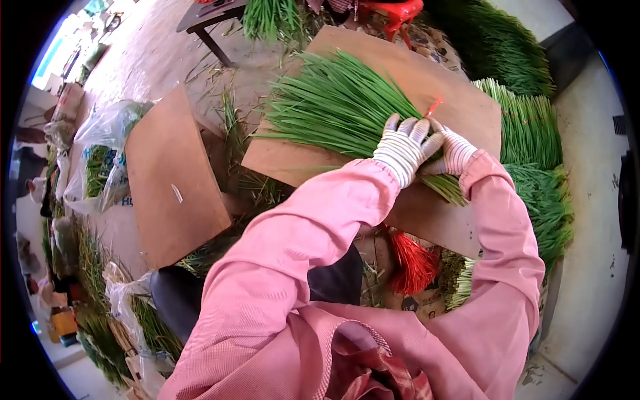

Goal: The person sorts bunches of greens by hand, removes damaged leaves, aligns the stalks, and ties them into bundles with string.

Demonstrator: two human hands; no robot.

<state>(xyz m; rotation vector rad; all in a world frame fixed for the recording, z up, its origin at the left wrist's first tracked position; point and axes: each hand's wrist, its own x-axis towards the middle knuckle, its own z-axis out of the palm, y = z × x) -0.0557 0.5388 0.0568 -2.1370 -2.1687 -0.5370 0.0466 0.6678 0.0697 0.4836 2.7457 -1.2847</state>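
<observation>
A large bunch of garlic chives (340,103) lies on a brown board, its long green leaves fanned to the upper left and its stem ends toward the lower right. My left hand (408,145), in a striped white glove, is closed over the top of the bunch near the stems. Against the right side of the same stems, my right hand (455,152), gloved alike, is closed with its fingers partly hidden behind the left. A short red tie (435,105) sticks up just beyond my fingers; how far it goes round the bunch is hidden.
The brown board (467,93) is in front of me. Stacked chive bunches (530,127) line the right wall. Red ties (410,263) hang below the board's near edge. At left stand another board (173,180) and a plastic bag (100,147). A red stool (397,13) is ahead.
</observation>
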